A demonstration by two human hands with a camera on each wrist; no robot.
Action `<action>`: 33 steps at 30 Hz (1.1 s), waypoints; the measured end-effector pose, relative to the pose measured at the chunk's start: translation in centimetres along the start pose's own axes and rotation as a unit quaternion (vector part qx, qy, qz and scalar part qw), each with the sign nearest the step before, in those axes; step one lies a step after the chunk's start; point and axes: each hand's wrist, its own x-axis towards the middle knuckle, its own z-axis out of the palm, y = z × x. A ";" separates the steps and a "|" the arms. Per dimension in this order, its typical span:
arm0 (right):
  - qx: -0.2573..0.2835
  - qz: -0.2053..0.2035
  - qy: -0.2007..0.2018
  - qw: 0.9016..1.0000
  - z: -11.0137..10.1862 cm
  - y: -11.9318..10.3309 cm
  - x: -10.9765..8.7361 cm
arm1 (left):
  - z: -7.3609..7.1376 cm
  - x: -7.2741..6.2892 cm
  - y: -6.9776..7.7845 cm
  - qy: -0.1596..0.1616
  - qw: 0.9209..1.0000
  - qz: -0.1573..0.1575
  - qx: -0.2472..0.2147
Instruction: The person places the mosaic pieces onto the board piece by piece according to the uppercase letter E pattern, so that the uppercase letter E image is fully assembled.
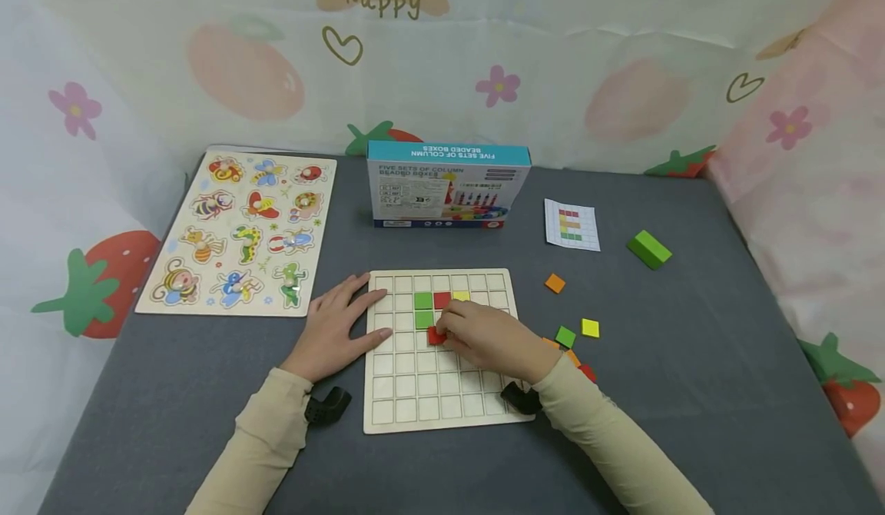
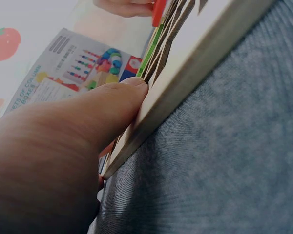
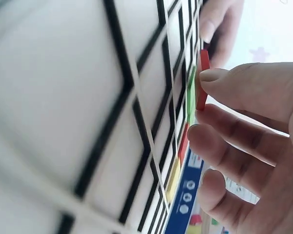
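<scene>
A pale grid board [image 1: 404, 387] lies on the dark table. My left hand [image 1: 330, 334] rests along its left edge with fingers spread, and in the left wrist view the thumb [image 2: 119, 100] lies against the rim. Between thumb and finger, my right hand [image 1: 492, 337] pinches a red square tile [image 1: 434, 337]; the right wrist view shows this red tile [image 3: 203, 80] held on edge close over the grid. Two green tiles [image 1: 423, 320] sit one above the other in the grid, with a red tile [image 1: 442, 300] and a yellow tile [image 1: 461, 296] beside the upper one.
Loose orange [image 1: 555, 283], yellow [image 1: 590, 327], green [image 1: 565, 337] and red tiles lie right of the board. A pattern card [image 1: 584, 234] and a green block [image 1: 649, 249] are farther back. Behind the board stands a box [image 1: 415, 184]; an insect picture board [image 1: 228, 265] lies left.
</scene>
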 end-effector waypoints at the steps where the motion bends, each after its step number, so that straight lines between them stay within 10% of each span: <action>1: -0.004 -0.003 -0.003 1.000 0.1 -0.1 0.1 | 0.0 0.0 0.0 0.000 1.000 0.000 0.000; 33: -0.067 -0.014 -0.012 0.998 0.7 -1.3 1.2 | 0.0 0.0 0.1 0.000 1.000 -0.001 -0.004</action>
